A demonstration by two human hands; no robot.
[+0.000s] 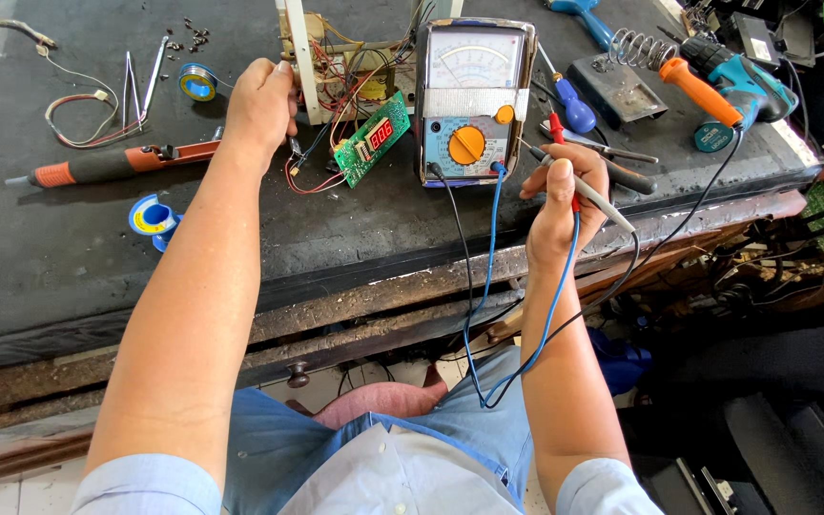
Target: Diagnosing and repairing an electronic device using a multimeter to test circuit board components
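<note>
Dark and scuffed, the counter (69,267) carried an analog multimeter (472,100) standing near its front edge. Just beside it, the right hand (562,195) pinched two test probes (584,191) between closed fingers (557,176), their blue and black leads (488,286) hanging over the edge toward the lap. The left hand (261,105) curled its fingers around a white frame (299,57) of a wired assembly, next to a green circuit board (372,138). Open counter lay left of that hand, between an orange-handled tool (112,164) and solder reels (154,217). A screwdriver (572,103) and drill (731,86) crowded the right.
</note>
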